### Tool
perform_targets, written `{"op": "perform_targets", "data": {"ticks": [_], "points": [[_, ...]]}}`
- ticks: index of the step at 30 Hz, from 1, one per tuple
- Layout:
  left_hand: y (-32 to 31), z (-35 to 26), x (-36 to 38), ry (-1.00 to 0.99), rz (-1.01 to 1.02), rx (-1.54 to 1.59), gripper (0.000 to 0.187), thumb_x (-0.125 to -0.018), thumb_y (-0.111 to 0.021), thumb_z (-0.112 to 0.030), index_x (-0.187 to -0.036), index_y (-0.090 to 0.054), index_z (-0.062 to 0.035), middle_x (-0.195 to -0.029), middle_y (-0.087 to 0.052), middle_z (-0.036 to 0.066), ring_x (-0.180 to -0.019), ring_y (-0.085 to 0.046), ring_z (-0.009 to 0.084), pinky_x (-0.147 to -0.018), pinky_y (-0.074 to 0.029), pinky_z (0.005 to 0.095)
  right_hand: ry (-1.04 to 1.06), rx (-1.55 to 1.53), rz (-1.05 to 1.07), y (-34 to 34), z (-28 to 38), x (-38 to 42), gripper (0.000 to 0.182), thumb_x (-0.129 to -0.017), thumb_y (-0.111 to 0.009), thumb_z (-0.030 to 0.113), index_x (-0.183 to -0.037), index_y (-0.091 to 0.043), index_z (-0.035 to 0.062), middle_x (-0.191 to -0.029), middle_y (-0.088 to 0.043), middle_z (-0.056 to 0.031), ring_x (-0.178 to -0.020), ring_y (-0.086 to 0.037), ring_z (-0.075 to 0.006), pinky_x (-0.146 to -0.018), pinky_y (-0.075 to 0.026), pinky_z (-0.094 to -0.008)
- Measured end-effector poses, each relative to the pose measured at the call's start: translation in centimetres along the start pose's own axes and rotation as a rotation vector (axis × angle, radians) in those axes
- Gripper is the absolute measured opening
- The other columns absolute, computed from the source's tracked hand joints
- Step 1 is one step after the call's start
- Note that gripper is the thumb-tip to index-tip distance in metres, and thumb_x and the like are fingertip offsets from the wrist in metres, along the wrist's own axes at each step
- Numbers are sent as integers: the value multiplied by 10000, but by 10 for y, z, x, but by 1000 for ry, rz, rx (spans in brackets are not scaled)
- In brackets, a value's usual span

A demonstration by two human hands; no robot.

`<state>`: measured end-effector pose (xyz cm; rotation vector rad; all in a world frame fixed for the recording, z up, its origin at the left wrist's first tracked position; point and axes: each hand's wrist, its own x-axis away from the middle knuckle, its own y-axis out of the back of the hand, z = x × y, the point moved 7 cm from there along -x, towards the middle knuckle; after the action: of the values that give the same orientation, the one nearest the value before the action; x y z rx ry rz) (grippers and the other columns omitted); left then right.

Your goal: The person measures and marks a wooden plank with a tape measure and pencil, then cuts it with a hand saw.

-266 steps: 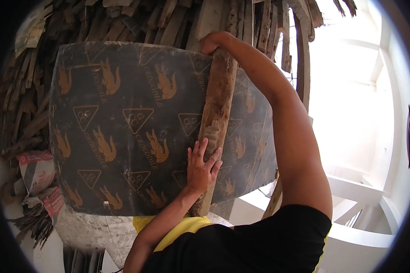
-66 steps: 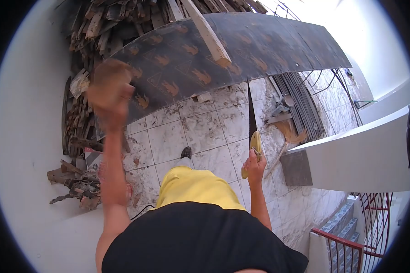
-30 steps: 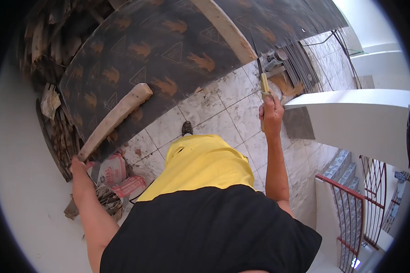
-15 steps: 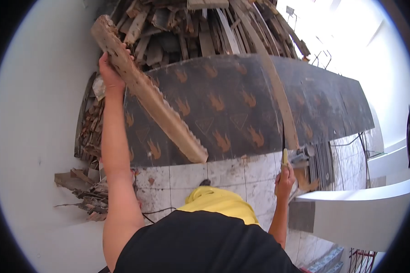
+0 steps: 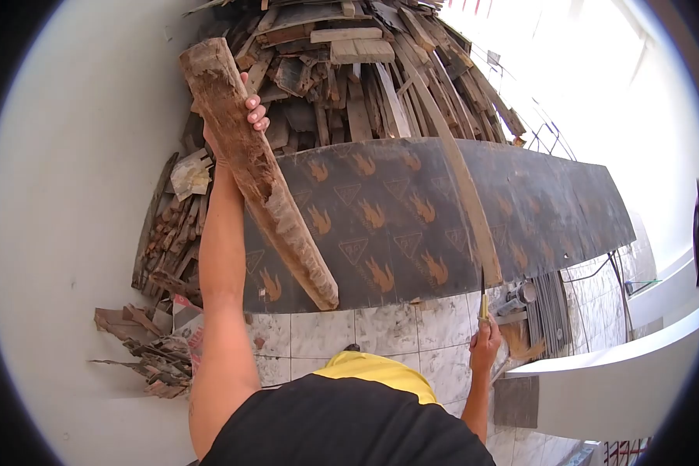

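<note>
My left hand (image 5: 254, 113) is stretched far forward, its fingers wrapped over the edge of a rough wooden plank (image 5: 260, 182). The plank is worn and splintered, and its near end hangs above a dark panel printed with orange flame marks (image 5: 357, 233). Lower right, my right hand (image 5: 485, 339) is closed round the yellowish handle of a narrow dark-bladed tool (image 5: 484, 305), which looks like a knife. Its blade points away from me, beside the near end of a long thin wooden strip (image 5: 467, 190) lying across the panel. The exact blade shape is hard to make out.
Beyond the panel rises a big stack of old boards (image 5: 349, 101). Broken wood scraps (image 5: 151, 342) lie at the left wall. At right are grey slats (image 5: 550, 314), a straw broom head (image 5: 523, 344) and a white ledge (image 5: 598, 365). The floor is tiled (image 5: 380, 326).
The plank in my left hand has turned, showing a broader rough face, with my fingers now visible over its edge. The view has tilted upward. My right hand keeps its hold on the tool.
</note>
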<state>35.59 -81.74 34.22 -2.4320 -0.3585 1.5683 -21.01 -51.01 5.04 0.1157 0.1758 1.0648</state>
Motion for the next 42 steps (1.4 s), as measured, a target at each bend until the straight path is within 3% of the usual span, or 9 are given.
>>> {"op": "perform_targets", "data": {"ticks": [5,8,12,14,20,31,34,37,42], "points": [[-26,-10,-37,-22,-173,-272,746,-976,-500,-471,-1526,-294,-11,-1178,-549,191,-998,-569,270,-866,-483,388,-30,-62,-37,6,0,-1,377,-1036,-521,248,-1313,-570,-3,-607,-498,15,-458,-434,-43,-395,-330,-218],[-20,-20,-56,-44,-539,-653,613,-902,-641,-443,-1260,-539,44,-1082,-632,158,-947,-620,251,-824,-510,394,-2,-42,-35,6,5,-2,381,-1038,-504,241,-1322,-570,-4,-698,-508,19,-462,-417,-31,-382,-320,-207],[-34,-2,-75,88,-520,-1052,647,-852,-731,-434,-1265,-542,26,-1048,-660,125,-975,-648,221,-860,-531,379,19,4,-79,8,9,-1,355,-1029,-524,218,-1310,-578,7,-607,-484,30,-467,-443,-42,-420,-341,-236],[-61,14,-87,-69,-418,-1429,643,-811,-810,-349,-1269,-536,9,-1033,-680,90,-1014,-656,187,-905,-529,352,15,15,-88,9,7,2,352,-1027,-526,213,-1307,-581,6,-608,-480,32,-471,-443,-45,-427,-344,-237],[-67,66,-73,-2,-358,-1314,612,-800,-815,-66,-1317,-494,-5,-1191,-653,95,-1094,-634,177,-951,-503,335,21,26,-97,9,-3,8,381,-1046,-500,247,-1317,-563,-13,-626,-500,22,-447,-421,-37,-394,-331,-222],[-60,8,-15,-134,-538,-1159,720,-787,-837,-149,-1387,-462,-14,-1248,-620,69,-1160,-588,213,-1032,-451,371,1,75,-122,3,-10,-3,360,-1017,-534,220,-1319,-584,30,-638,-547,0,-480,-468,-45,-451,-375,-241],[-57,-16,-1,-294,-644,-1022,706,-786,-817,-135,-1381,-460,-3,-1293,-572,109,-1224,-546,263,-1128,-395,474,123,567,-147,-6,5,-25,451,-983,-583,324,-1341,-562,50,-749,-655,-166,-668,-654,-295,-628,-502,-398],[-58,-23,2,-350,-560,-866,700,-781,-812,-210,-1356,-467,-8,-1273,-560,119,-1214,-542,278,-1172,-322,556,270,879,-92,-29,28,-59,497,-962,-596,391,-1340,-566,70,-877,-690,-225,-831,-663,-432,-728,-509,-498],[-27,-9,33,-395,-437,-411,667,-759,-747,-287,-1322,-493,-35,-1189,-586,120,-1133,-574,260,-1182,-287,559,245,1129,116,-57,0,-126,525,-956,-594,422,-1370,-542,102,-969,-693,-215,-898,-660,-434,-773,-513,-515]]}}
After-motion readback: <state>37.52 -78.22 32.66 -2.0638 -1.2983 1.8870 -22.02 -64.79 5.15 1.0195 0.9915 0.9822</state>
